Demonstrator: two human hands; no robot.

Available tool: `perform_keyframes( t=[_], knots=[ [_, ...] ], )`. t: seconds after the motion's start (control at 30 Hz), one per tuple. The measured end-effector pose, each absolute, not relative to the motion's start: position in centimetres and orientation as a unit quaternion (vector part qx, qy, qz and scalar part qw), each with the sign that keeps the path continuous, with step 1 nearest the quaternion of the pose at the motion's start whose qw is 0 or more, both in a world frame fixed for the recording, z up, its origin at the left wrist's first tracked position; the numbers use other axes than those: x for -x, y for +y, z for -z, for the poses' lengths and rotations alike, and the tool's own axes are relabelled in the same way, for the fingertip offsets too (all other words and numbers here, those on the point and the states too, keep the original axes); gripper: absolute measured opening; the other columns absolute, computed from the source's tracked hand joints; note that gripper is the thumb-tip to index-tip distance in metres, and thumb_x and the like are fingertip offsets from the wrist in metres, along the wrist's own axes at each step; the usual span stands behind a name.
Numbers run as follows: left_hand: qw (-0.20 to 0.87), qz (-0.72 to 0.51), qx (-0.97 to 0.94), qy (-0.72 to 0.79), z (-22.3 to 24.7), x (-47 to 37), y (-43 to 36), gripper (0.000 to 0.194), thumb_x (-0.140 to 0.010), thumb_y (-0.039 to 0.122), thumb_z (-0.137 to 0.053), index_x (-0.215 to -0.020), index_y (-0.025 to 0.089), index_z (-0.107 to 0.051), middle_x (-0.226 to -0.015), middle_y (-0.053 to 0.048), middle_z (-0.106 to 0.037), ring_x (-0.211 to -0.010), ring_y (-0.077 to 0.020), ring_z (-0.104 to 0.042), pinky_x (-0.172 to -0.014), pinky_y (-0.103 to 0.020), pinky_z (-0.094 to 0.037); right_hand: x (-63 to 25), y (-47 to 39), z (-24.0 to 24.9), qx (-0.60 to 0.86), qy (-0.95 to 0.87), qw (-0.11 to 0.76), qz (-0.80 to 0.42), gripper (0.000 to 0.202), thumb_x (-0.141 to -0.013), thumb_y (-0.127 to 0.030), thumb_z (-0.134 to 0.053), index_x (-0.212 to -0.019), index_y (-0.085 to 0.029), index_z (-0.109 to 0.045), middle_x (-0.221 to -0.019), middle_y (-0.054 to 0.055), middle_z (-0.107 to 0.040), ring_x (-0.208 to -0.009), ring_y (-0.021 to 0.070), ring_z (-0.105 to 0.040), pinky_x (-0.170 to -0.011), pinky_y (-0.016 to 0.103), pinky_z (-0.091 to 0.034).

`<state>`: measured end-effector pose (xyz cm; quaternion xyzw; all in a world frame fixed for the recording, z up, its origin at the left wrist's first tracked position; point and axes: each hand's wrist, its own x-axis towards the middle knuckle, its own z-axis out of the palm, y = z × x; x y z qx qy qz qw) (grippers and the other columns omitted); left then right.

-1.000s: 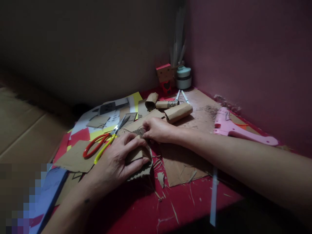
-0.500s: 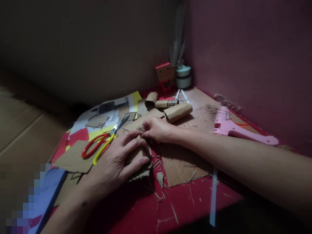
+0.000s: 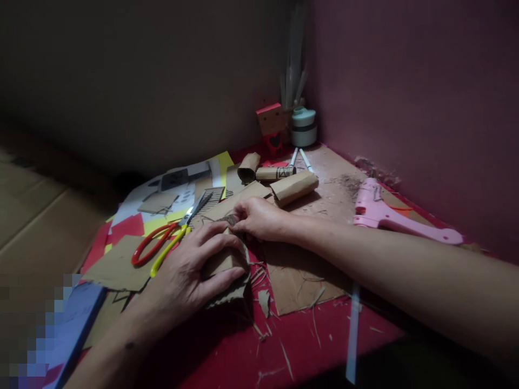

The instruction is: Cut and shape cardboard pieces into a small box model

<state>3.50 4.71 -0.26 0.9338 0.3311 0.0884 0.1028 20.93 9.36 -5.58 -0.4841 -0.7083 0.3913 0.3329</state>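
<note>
My left hand [image 3: 203,259] is wrapped over a folded cardboard piece [image 3: 227,259], its thumb along the near side and its fingers across the top. At the far edge of that piece, my right hand [image 3: 255,219] pinches a small dark strip of cardboard [image 3: 227,219] between thumb and fingers. Scissors [image 3: 166,240] with red and yellow handles lie beside my left hand, blades pointing away. Just beyond my right hand is a rolled cardboard tube [image 3: 294,188].
A pink glue gun [image 3: 375,208] with a clear glue stick [image 3: 353,335] lies at the right. At the back corner stand a small cardboard figure [image 3: 271,127] and a teal container [image 3: 304,127]. Scraps and a flat cardboard sheet [image 3: 302,281] cover parts of the red tabletop [image 3: 308,351].
The view has shifted slightly. My right hand has drawn a little up from the folded piece, showing more of the dark strip. My left hand keeps its hold.
</note>
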Motion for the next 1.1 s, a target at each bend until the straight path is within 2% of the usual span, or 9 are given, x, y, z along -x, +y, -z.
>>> perform_keyframes(
  t=[0.23, 0.53, 0.77, 0.87, 0.97, 1.1],
  knots=[
    [0.091, -0.088, -0.934, 0.335, 0.5, -3.5, 4.7, 0.025, -0.084, 0.041, -0.055, -0.107, 0.03, -0.055, -0.125, -0.002, -0.047, -0.113, -0.0243, -0.048, -0.094, -0.039, -0.041, -20.9, 9.3, 5.5, 0.476, -0.697, 0.346, -0.41, 0.02, -0.071, -0.033, -0.063, -0.066, -0.018, -0.05, -0.059, -0.001, -0.052, -0.052, 0.0089, -0.042, -0.046, 0.024, -0.028],
    [0.086, -0.08, -0.936, 0.332, 0.4, -3.4, 4.6, 0.025, -0.085, 0.041, -0.053, -0.107, 0.03, -0.054, -0.124, -0.001, -0.047, -0.113, -0.0235, -0.047, -0.095, -0.039, -0.04, -20.9, 9.4, 5.8, 0.463, -0.693, 0.349, -0.428, 0.02, -0.07, -0.034, -0.063, -0.066, -0.019, -0.051, -0.055, -0.002, -0.05, -0.049, 0.0088, -0.043, -0.043, 0.023, -0.028],
    [0.054, -0.065, -0.94, 0.329, 0.5, -3.1, 4.7, 0.032, -0.084, 0.043, -0.054, -0.115, 0.033, -0.051, -0.13, 0.0, -0.045, -0.118, -0.0263, -0.04, -0.098, -0.045, -0.038, -21.3, 8.8, 4.9, 0.448, -0.694, 0.339, -0.45, 0.004, -0.067, -0.015, -0.055, -0.068, -0.017, -0.053, -0.057, -0.002, -0.053, -0.052, 0.0095, -0.046, -0.046, 0.022, -0.033],
    [0.049, -0.081, -0.94, 0.327, 0.5, -3.1, 4.6, 0.036, -0.087, 0.043, -0.049, -0.122, 0.037, -0.049, -0.141, 0.003, -0.035, -0.126, -0.0288, -0.031, -0.103, -0.049, -0.033, -21.6, 8.3, 3.9, 0.439, -0.706, 0.319, -0.456, 0.014, -0.06, -0.005, -0.05, -0.068, -0.017, -0.054, -0.061, -0.002, -0.054, -0.058, 0.0105, -0.05, -0.051, 0.022, -0.036],
    [0.066, -0.099, -0.939, 0.324, 0.5, -3.2, 4.4, 0.036, -0.093, 0.037, -0.036, -0.127, 0.038, -0.047, -0.149, 0.006, -0.024, -0.133, -0.0289, -0.024, -0.109, -0.051, -0.025, -21.9, 7.9, 3.3, 0.429, -0.699, 0.312, -0.479, 0.017, -0.06, -0.003, -0.047, -0.067, -0.016, -0.055, -0.063, -0.001, -0.055, -0.061, 0.0112, -0.051, -0.054, 0.022, -0.037],
    [0.06, -0.085, -0.933, 0.345, 0.6, -3.2, 4.2, 0.037, -0.093, 0.033, -0.036, -0.129, 0.039, -0.044, -0.151, 0.008, -0.023, -0.137, -0.029, -0.017, -0.111, -0.053, -0.018, -22.0, 7.9, 3.2, 0.353, -0.689, 0.344, -0.532, 0.032, -0.06, 0.002, -0.041, -0.08, -0.015, -0.06, -0.077, 0.001, -0.061, -0.068, 0.0109, -0.053, -0.06, 0.022, -0.04]
  ],
)
